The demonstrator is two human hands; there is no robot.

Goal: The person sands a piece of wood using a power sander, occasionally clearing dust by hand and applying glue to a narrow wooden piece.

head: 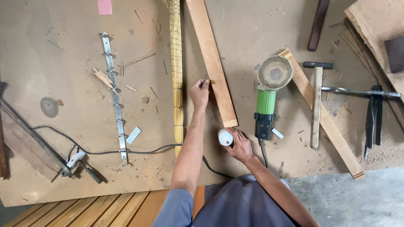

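Left hand (199, 91) has its fingertips pinched on something tiny against the edge of a pale wooden slat (212, 63), too small to make out. Right hand (240, 145) is wrapped around a small white bottle (224, 137) sitting on the dusty board table (63, 159), just below the slat's near end. Left of the slat lies one ribbed, yellowish bamboo-like strip (176, 75). Right of it sits one green-bodied angle grinder (268, 98) with a worn sanding disc, then one wooden-handled hammer (316, 101). Farther left there's a metal hook rail (114, 94), plus a pink tag (104, 6) at the top edge.
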